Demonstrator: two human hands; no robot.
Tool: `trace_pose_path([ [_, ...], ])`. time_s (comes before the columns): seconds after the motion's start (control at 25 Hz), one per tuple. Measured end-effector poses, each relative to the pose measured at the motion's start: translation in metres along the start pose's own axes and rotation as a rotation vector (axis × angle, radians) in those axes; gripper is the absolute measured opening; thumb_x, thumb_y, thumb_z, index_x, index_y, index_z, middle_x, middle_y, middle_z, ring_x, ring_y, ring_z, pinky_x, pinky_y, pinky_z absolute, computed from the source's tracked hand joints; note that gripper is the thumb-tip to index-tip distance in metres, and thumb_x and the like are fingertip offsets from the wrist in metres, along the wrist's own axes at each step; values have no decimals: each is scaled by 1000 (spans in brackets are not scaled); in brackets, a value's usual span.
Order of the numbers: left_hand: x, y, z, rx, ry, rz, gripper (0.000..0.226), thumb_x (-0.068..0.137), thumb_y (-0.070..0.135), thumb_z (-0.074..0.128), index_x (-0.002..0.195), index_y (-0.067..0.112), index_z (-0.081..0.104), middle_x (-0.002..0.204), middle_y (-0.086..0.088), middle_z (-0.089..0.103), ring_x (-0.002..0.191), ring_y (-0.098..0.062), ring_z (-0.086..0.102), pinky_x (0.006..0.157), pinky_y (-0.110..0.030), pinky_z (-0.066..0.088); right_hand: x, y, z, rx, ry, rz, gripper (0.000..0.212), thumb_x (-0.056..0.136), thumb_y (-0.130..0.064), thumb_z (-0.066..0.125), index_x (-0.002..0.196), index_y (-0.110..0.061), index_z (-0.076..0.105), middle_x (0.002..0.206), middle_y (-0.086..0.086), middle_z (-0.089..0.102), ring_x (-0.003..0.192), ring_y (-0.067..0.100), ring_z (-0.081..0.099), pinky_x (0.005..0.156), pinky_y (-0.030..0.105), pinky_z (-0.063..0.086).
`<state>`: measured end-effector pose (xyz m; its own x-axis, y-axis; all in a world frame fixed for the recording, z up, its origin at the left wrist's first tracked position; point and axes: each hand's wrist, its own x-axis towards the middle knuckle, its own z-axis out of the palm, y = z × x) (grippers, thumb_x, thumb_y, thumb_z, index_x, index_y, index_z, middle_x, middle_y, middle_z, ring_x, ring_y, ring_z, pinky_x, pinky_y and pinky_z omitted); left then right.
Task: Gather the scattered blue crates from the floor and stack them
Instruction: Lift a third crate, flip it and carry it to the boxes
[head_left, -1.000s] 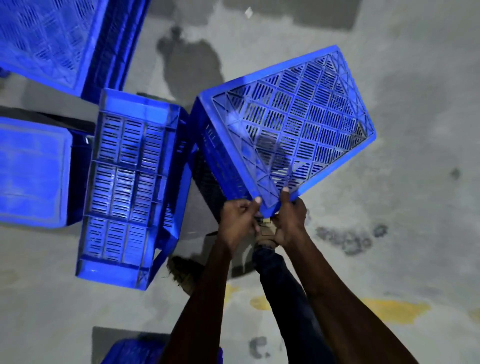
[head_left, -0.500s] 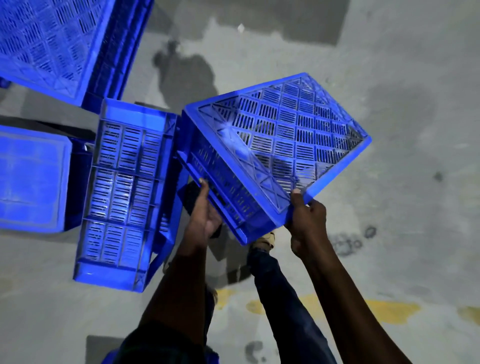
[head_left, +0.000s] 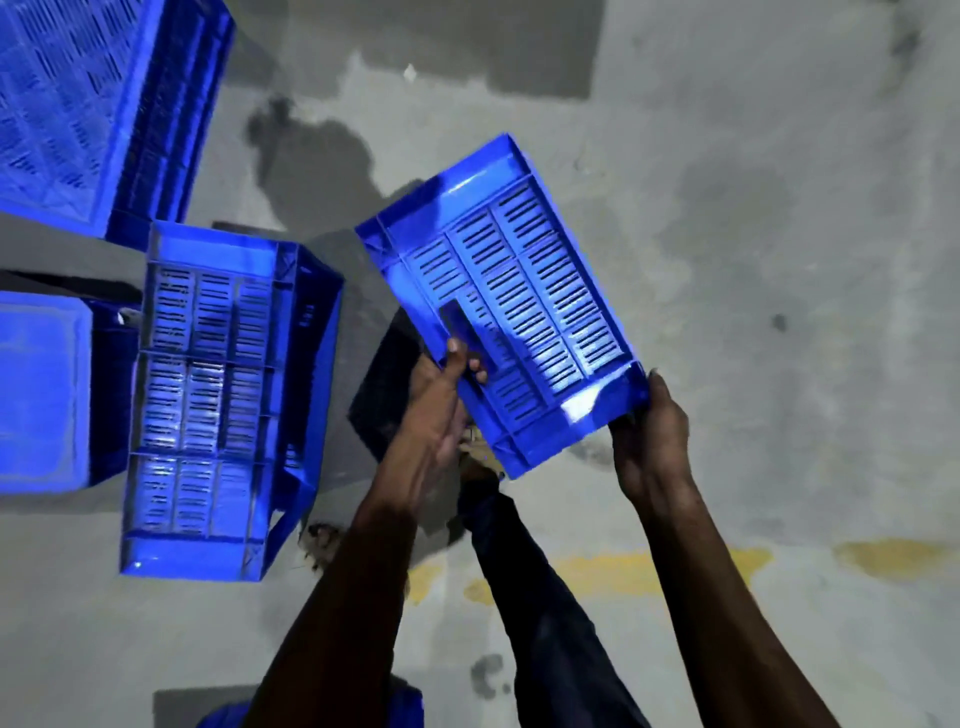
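My left hand (head_left: 441, 400) grips the near long edge of the slotted blue plastic crate (head_left: 511, 296), thumb over the rim, fingers through the handle cut-out. My right hand (head_left: 649, 436) curls under its near corner. I hold it off the grey concrete floor (head_left: 753, 234), tipped so a vented side wall faces me; two separated grips let me rotate it, I judge, for nesting. Just to its left, apart from it, another blue slotted crate (head_left: 218, 400) lies on the floor. Beyond that, a blue crate stack (head_left: 104, 104) looks the likely destination.
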<state>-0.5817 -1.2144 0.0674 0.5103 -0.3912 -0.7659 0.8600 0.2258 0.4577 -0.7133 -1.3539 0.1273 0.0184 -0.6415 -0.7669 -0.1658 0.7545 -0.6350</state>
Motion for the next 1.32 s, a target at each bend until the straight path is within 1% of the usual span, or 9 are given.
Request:
trace_pose_path([
  [0.28,-28,5,24,-171,149,-17,23,107,15,36,87,13,46,67,1,61,62,-11,64,64,-28,58,-23,-6,50,-608,-140,-308,49,92,-38,56,131,-10,51,128,9,61,115,21,59,102,40,46],
  [0.48,-78,34,40,-357,105,-46,52,104,49,30,100,13,67,94,-9,76,87,-20,72,83,-37,56,-79,-17,67,-991,-372,-733,62,89,-9,57,147,-3,38,152,15,41,144,27,32,120,36,24],
  [0.64,-133,59,57,-462,161,-27,70,93,74,25,104,14,62,89,-7,71,84,-19,68,86,-34,52,-119,-36,59,-1296,-829,-1035,60,80,-6,67,138,-9,51,139,11,54,129,28,51,106,41,45],
  [0.72,-164,69,54,-509,165,14,67,87,76,35,103,18,63,92,-6,67,87,-20,62,94,-39,45,-138,-54,61,-1426,-841,-1112,58,78,-13,60,135,-12,53,134,11,56,121,34,56,94,46,51],
  [0.92,-252,89,26,-553,217,45,46,94,57,42,85,20,66,80,-4,68,73,-20,60,78,-35,49,-208,-71,54,-1489,-1023,-1230,64,65,-11,57,129,-12,59,105,13,63,94,39,58,78,47,50],
  [1.04,-296,96,-12,-474,238,66,46,88,55,49,103,14,65,96,-13,62,86,-26,60,84,-43,52,-263,-70,41,-1414,-1086,-1354,63,61,-5,65,123,-9,61,102,13,62,89,37,56,78,45,46],
  [1.12,-327,106,-39,-249,324,155,45,91,51,51,94,9,65,88,-13,64,80,-24,64,71,-41,58,-297,-72,42,-1374,-1087,-1450,58,59,-3,65,117,-6,62,99,15,64,85,37,57,78,43,47],
  [1.24,-383,122,-80,375,687,489,30,90,36,68,78,9,63,68,-7,68,60,-17,65,65,-42,55,-341,-74,31,-1368,-1028,-1533,56,58,-1,64,113,-4,66,98,13,67,87,32,54,79,37,42],
  [1.32,-424,138,-102,506,935,674,31,76,32,79,83,13,56,76,-3,62,70,-22,59,72,-46,52,-371,-76,18,-1324,-1032,-1578,56,59,-2,64,115,-5,66,101,10,68,93,27,51,83,34,38],
])
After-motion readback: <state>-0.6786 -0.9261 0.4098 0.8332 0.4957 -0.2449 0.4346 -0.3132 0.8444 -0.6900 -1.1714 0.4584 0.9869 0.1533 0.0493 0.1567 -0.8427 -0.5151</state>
